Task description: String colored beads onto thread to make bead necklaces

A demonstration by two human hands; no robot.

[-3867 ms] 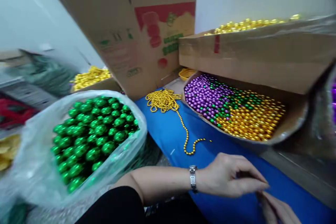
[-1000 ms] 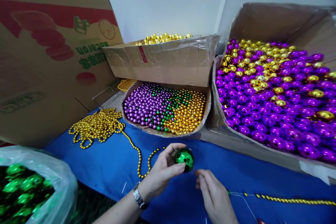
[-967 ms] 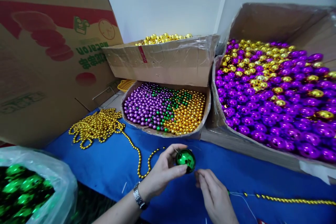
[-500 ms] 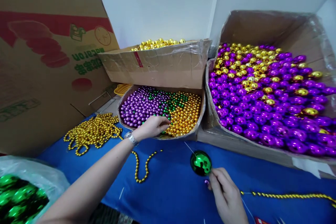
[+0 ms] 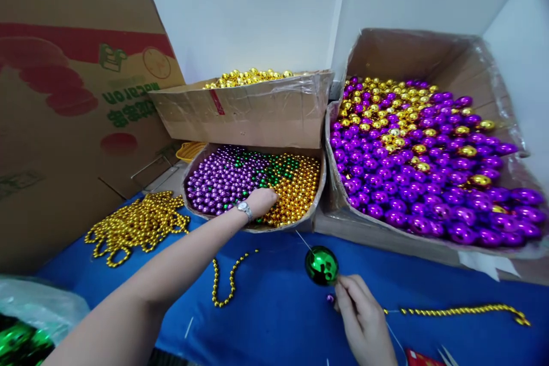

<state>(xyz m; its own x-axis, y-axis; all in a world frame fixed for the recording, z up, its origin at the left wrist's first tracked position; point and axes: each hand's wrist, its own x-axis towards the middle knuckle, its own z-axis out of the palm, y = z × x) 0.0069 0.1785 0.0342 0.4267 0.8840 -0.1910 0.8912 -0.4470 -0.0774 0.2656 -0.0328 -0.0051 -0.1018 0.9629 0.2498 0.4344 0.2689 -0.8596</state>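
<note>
Fingers curled, my left hand point(image 5: 262, 202) reaches into a box of small beads point(image 5: 226, 177), where purple, green and gold ones meet. Its fingertips are hidden, so what they pinch does not show. My right hand point(image 5: 363, 314) pinches the lower right edge of a shiny green ball point(image 5: 321, 266). From the ball's upper left sticks a thin needle point(image 5: 303, 240). A small purple bead point(image 5: 330, 298) shows beside the right fingertips. Behind that hand a string with gold beads point(image 5: 463, 311) runs to the right across the blue cloth point(image 5: 274, 320).
At right stands a large box of purple and gold balls point(image 5: 412, 183). Gold bead strands point(image 5: 137, 223) lie in a heap at left, with a short gold strand point(image 5: 223, 291) nearer. A plastic bag of green balls point(image 5: 26, 337), a tall carton point(image 5: 77, 126) and tweezers-like tips point(image 5: 448, 355) also show.
My left hand has moved slightly to the right within the bead box, its fingers more curled toward the gold beads. The view has shifted; my right hand keeps its hold beside the green ball.
</note>
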